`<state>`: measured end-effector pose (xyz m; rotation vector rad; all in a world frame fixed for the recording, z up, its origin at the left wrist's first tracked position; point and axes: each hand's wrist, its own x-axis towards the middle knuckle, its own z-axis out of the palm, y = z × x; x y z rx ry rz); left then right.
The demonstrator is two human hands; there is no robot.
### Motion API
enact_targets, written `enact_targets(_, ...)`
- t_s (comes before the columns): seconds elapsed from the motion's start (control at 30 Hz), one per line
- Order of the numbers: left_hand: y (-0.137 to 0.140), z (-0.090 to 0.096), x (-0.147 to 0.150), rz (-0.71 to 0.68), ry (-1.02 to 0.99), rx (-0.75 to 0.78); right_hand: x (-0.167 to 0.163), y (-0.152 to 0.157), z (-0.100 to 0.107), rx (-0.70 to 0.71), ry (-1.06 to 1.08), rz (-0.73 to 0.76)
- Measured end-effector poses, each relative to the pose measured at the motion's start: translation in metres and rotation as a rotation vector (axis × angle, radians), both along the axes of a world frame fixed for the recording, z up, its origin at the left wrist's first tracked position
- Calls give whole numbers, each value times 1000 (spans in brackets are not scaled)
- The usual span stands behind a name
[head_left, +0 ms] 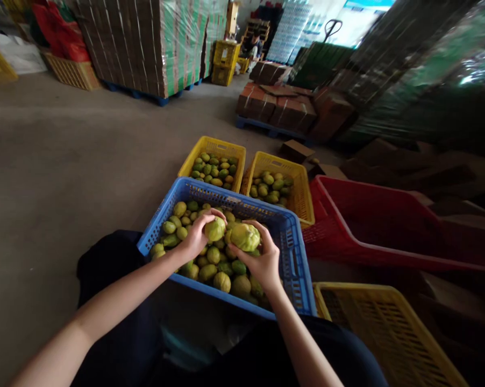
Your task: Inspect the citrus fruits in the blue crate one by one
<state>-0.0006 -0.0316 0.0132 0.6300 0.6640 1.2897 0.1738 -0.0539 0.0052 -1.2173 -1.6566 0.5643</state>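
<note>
In the head view a blue plastic crate (301, 279) full of green and yellow-green lemons stands between my knees. My left hand (197, 234) is closed around a smooth, roundish lemon (215, 229), holding it just above the pile. Beside it, my right hand (264, 252) grips a larger, knobbly lemon (245, 237) between thumb and fingers. The two held fruits are close together over the crate's middle. Loose lemons (222, 281) lie below both hands, some hidden by the wrists.
Two yellow crates of lemons (214, 171) (271, 185) stand behind the blue one. To the right are a large red bin (347, 252) and a yellow crate (387, 322). Cartons on a blue pallet (275, 107) and wrapped stacks (162, 48) stand farther back. A person (254, 45) sits in the distance.
</note>
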Motion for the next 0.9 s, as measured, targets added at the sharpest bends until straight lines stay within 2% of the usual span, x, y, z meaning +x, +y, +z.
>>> enact_targets(0.13, -3, -10, 4, 35, 8, -16, -11, -2, -18, -26, 134, -45)
enact_targets(0.27, -3, -14, 6, 12, 28, -68, -7, -15, -31, -52, 40, -21)
enact_targets(0.4, -5, -11, 8, -14, 80, -42, -5, -23, -30, -18, -10, -32)
enact_targets(0.57, -9, -9, 9, 35, 181, 42, -8, -23, -26, 18, -8, -41)
enact_targets(0.9, -10, -20, 8, 63, 289, 68, -6, -24, -29, 107, -87, -1)
